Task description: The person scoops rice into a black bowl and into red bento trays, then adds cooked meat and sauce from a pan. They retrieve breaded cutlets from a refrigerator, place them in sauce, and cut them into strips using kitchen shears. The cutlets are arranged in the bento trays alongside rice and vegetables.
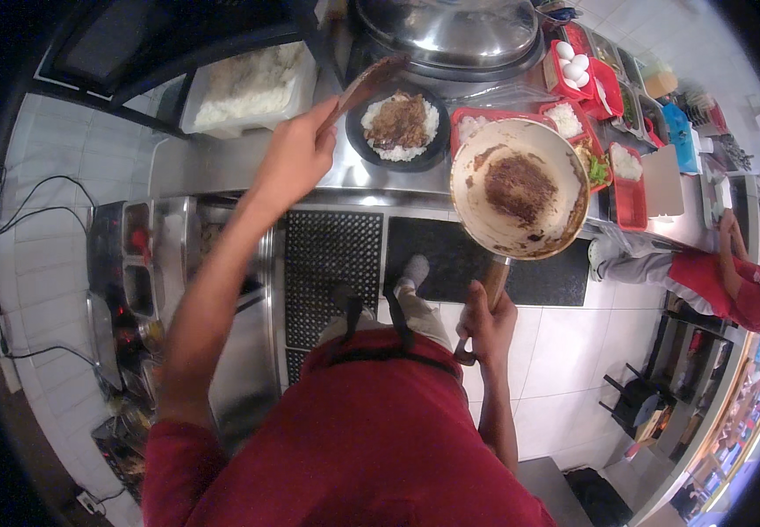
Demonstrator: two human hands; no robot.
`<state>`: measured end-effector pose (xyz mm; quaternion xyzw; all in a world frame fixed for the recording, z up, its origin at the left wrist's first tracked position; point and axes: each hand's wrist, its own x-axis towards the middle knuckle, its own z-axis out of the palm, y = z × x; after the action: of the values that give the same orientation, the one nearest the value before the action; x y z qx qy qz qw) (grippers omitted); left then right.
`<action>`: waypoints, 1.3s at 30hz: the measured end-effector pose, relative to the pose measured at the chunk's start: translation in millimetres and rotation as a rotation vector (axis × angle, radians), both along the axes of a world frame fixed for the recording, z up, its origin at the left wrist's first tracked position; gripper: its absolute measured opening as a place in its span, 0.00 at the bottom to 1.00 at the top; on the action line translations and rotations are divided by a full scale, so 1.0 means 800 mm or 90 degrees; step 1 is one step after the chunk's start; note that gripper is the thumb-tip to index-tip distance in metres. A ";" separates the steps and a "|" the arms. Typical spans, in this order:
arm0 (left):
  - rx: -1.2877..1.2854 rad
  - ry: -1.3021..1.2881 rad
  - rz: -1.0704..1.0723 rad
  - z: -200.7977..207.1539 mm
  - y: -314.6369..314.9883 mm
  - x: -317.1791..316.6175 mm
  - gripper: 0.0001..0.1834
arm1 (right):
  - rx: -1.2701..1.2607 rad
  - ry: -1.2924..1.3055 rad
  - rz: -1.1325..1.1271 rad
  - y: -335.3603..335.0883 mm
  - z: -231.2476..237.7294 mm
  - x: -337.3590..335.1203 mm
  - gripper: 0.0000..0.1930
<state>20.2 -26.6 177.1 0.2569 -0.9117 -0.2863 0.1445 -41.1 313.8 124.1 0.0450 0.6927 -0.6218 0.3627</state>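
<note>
My left hand is closed round a wooden spatula, its blade raised beside and partly over a dark bowl. White rice topped with brown minced meat fills that bowl, which stands on the steel counter. My right hand grips the wooden handle of a frying pan. The pan is light inside, with brown sauce and food residue smeared over its base. It is held up in front of the counter edge, to the right of the bowl, and partly hides red trays behind it.
A large domed steel lid sits at the back. White eggs lie in a red basket; a white tub stands at left. Red trays line the right counter. A person in red works at far right. Black mats cover part of the floor.
</note>
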 end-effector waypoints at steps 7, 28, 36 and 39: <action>-0.145 -0.100 0.051 -0.069 0.030 -0.002 0.29 | 0.031 0.005 -0.001 0.007 0.012 -0.015 0.15; -0.162 -0.198 0.022 -0.069 0.043 -0.007 0.34 | 0.016 0.027 0.102 -0.011 0.013 -0.035 0.16; -0.268 -0.284 -0.061 -0.083 0.029 -0.033 0.37 | 0.019 0.026 0.120 -0.004 0.008 -0.040 0.15; -0.272 -0.281 -0.067 -0.082 0.025 -0.016 0.37 | 0.002 0.020 0.120 -0.003 0.009 -0.041 0.14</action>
<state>7.1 -6.6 111.6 0.2293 -0.9726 -0.0327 -0.0213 -73.9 311.7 131.5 -0.0297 0.7003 -0.5848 0.4084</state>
